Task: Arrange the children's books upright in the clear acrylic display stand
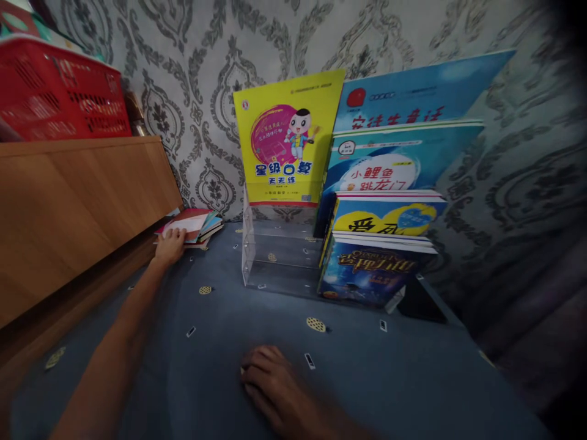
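Note:
My left hand [169, 246] reaches far out to the small pile of books [204, 227] beside the wooden cabinet. Its fingers lie over the pinkish-white cover of the top book [188, 225] and grip its near edge; the thumb is mostly hidden. My right hand [270, 385] rests low on the cloth, fingers curled together, slightly blurred. Whether anything is under those fingers cannot be seen. Ahead stands a clear stepped book rack [275, 275]. On its left leans a yellow workbook [288, 140]; on its right are blue books [376, 269] in several tiers.
A wooden cabinet [82, 208] borders the left side, with a red plastic basket [64, 91] on top. Patterned wallpaper [202, 73] rises behind the rack. Blue-grey cloth with pineapple prints [206, 354] covers the surface. A dark flat object [424, 302] lies right of the rack.

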Tool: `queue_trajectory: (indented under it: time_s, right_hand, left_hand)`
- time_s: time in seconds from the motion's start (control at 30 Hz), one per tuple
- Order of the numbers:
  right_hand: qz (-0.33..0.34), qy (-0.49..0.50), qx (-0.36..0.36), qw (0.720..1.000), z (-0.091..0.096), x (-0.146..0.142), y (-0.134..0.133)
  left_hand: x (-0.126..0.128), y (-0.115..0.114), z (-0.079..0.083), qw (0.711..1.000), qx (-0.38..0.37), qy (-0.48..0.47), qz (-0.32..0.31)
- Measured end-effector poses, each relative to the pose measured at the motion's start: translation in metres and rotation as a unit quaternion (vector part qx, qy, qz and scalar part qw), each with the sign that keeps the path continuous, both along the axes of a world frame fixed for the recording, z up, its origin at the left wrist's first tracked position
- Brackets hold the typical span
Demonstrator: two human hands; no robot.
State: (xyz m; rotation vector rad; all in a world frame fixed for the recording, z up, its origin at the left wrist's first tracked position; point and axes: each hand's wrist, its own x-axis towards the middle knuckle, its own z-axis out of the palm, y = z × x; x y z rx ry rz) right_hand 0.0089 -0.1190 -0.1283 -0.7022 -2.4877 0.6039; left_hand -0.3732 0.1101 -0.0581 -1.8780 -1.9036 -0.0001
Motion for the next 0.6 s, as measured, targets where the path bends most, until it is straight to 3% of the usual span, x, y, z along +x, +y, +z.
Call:
queue_trajectory:
  time_s: [0.17,0.33,0.6]
  right_hand:
    - [-0.009,-0.006,-0.014,1.000,-0.003,-0.001,0.001]
    - [-0.007,0.017,-0.015,1.000,-0.005,-0.002,0.001]
    - [-0.014,0.011,-0.015,1.000,-0.006,-0.002,0.000]
  left_hand:
    - [0.000,-0.005,-0.004,1.000,-0.006,-0.004,0.015]
    - [0.007,-0.016,-0.002,1.000,-0.020,0.015,-0.011]
    - [0.017,-0.024,-0.017,1.000,-0.017,0.014,0.005]
